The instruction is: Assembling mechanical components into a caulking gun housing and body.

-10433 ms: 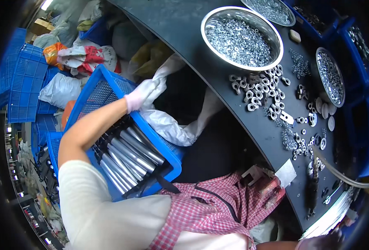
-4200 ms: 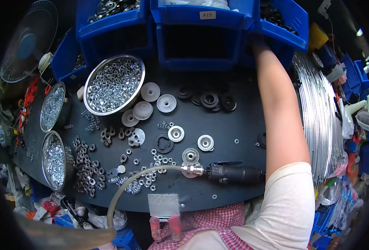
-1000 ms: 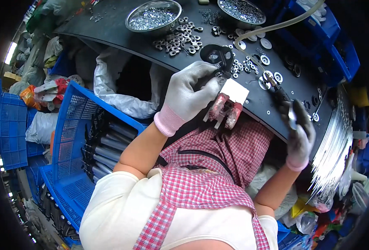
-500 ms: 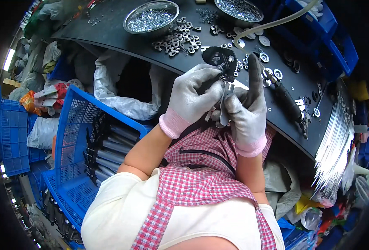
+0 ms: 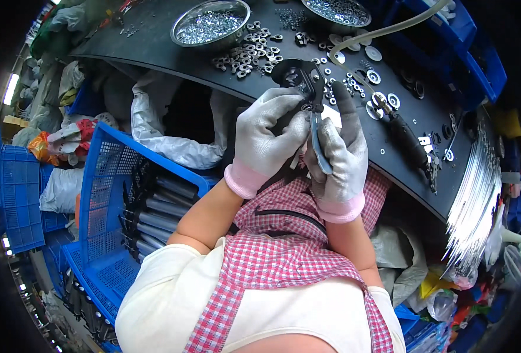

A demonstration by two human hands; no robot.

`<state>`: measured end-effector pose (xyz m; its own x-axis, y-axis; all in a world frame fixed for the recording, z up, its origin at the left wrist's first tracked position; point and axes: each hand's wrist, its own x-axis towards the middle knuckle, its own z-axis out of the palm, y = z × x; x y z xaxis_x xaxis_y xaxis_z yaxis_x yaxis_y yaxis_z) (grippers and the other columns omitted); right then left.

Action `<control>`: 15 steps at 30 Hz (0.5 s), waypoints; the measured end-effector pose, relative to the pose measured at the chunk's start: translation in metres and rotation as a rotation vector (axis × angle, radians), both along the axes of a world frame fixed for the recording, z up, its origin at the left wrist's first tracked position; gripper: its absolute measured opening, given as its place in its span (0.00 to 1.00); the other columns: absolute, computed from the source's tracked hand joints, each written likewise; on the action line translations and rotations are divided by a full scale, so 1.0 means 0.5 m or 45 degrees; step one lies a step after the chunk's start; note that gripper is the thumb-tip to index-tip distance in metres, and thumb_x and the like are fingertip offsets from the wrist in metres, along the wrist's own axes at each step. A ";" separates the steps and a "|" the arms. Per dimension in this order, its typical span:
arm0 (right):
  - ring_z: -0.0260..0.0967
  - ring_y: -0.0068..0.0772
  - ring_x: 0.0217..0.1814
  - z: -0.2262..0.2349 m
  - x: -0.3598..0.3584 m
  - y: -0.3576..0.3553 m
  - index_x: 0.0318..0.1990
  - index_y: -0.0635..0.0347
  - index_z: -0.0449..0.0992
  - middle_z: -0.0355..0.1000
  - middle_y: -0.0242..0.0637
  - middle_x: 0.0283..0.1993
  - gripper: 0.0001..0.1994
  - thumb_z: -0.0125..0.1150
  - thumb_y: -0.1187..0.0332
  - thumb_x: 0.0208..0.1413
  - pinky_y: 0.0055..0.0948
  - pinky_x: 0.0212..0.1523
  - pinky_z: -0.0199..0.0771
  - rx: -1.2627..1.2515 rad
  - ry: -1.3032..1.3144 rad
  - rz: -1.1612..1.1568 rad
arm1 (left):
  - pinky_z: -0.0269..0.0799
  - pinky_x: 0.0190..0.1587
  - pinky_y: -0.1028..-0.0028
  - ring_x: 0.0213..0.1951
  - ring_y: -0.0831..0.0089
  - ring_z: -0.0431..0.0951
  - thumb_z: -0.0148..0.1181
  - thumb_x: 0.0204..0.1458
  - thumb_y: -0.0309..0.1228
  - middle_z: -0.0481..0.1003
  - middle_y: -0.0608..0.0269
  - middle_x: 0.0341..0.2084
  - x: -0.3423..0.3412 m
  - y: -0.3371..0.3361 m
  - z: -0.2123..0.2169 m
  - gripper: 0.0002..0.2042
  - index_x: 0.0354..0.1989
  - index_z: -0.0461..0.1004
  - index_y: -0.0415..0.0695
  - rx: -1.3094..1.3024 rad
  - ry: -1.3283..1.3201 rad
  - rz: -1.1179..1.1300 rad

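Note:
Both hands wear grey gloves with pink cuffs and meet just in front of the black workbench (image 5: 154, 50). My left hand (image 5: 266, 138) grips the upper part of a slim grey metal tube (image 5: 318, 147) that carries a black round fitting (image 5: 296, 75) at its top. My right hand (image 5: 342, 156) is wrapped around the tube's lower part, with the forefinger stretched up along it. The tube's middle is hidden between the gloves. Loose washers and nuts (image 5: 246, 56) lie on the bench right behind the fitting.
Two metal bowls of small nuts (image 5: 210, 25) (image 5: 338, 9) stand at the back. A black air tool with a hose (image 5: 407, 141) lies to the right, beside a bundle of shiny wires (image 5: 472, 200). A blue crate of grey tubes (image 5: 148, 206) sits low on the left.
My right hand has come in from the air tool on the right and closed on the tube beside my left hand. The tube has been raised slightly toward the bench.

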<state>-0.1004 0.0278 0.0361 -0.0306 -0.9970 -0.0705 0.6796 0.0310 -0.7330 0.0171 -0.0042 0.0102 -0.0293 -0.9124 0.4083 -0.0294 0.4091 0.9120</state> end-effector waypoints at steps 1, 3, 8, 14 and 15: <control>0.61 0.12 0.22 -0.002 0.007 0.002 0.68 0.59 0.49 0.68 0.28 0.25 0.32 0.54 0.77 0.58 0.13 0.21 0.59 0.002 -0.003 -0.002 | 0.71 0.37 0.80 0.36 0.80 0.74 0.52 0.50 0.16 0.74 0.59 0.38 0.000 0.000 0.000 0.08 0.37 0.76 0.30 -0.031 -0.036 0.005; 0.61 0.12 0.22 -0.010 0.018 0.008 0.68 0.59 0.49 0.68 0.28 0.25 0.32 0.55 0.76 0.58 0.13 0.21 0.58 -0.137 0.142 -0.157 | 0.70 0.38 0.80 0.36 0.80 0.74 0.52 0.50 0.17 0.74 0.59 0.38 -0.001 -0.002 -0.009 0.08 0.37 0.76 0.31 -0.060 -0.074 0.001; 0.60 0.12 0.21 -0.014 0.013 0.004 0.68 0.59 0.48 0.68 0.29 0.25 0.32 0.55 0.76 0.58 0.13 0.20 0.58 -0.170 0.153 -0.179 | 0.70 0.38 0.80 0.37 0.80 0.74 0.52 0.51 0.17 0.75 0.60 0.37 -0.007 -0.002 -0.016 0.08 0.37 0.76 0.32 -0.079 -0.054 0.060; 0.61 0.12 0.20 -0.002 -0.005 -0.010 0.66 0.65 0.51 0.69 0.31 0.27 0.30 0.55 0.77 0.57 0.12 0.18 0.59 -0.037 0.030 0.060 | 0.70 0.39 0.79 0.37 0.79 0.74 0.54 0.50 0.19 0.75 0.59 0.37 -0.005 -0.004 -0.014 0.07 0.37 0.76 0.32 0.014 -0.025 0.103; 0.61 0.12 0.20 0.002 -0.004 -0.015 0.65 0.65 0.51 0.69 0.31 0.27 0.30 0.55 0.77 0.57 0.12 0.18 0.59 -0.018 0.047 0.060 | 0.70 0.39 0.79 0.37 0.79 0.74 0.54 0.50 0.19 0.75 0.59 0.37 -0.004 -0.009 -0.013 0.07 0.37 0.76 0.32 0.010 -0.027 0.110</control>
